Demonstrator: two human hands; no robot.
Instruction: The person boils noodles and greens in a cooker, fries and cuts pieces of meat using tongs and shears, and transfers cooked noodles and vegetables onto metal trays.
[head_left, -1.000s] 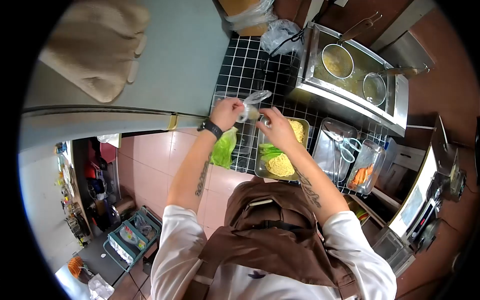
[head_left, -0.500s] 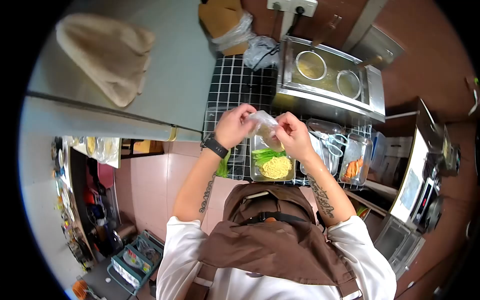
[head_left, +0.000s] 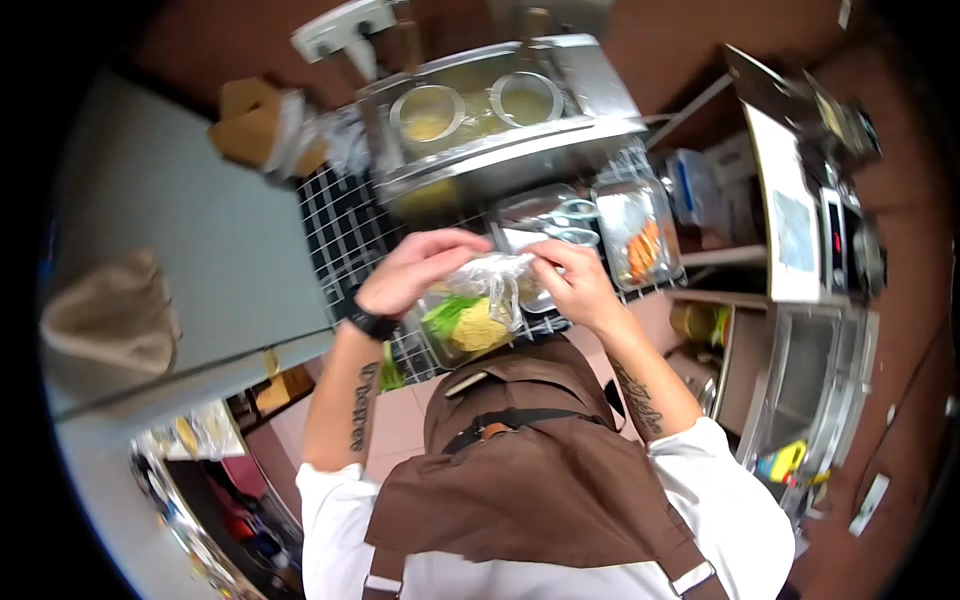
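A clear plastic bag (head_left: 500,275) hangs between my two hands, its contents blurred. My left hand (head_left: 425,268), with a dark band at the wrist, has its fingers at the bag's left edge. My right hand (head_left: 575,280) pinches the bag's upper right part. Below the bag is a metal tray (head_left: 438,348) holding yellow noodles (head_left: 478,328) and green leaves (head_left: 448,316). Behind my hands, scissors (head_left: 572,236) lie on a second tray (head_left: 520,208). Orange pieces (head_left: 642,252) lie in a clear container (head_left: 612,200) to the right.
A metal cooker (head_left: 510,150) with two round strainers stands behind the trays. A cardboard box (head_left: 245,125) and plastic wrap are at the back left. A beige cloth (head_left: 115,315) lies on the grey surface at left. Shelves with a clear box (head_left: 695,190) stand right.
The view has swung to the right. Both hands have come together around the bag, and it now hangs over the noodle tray instead of to its left.
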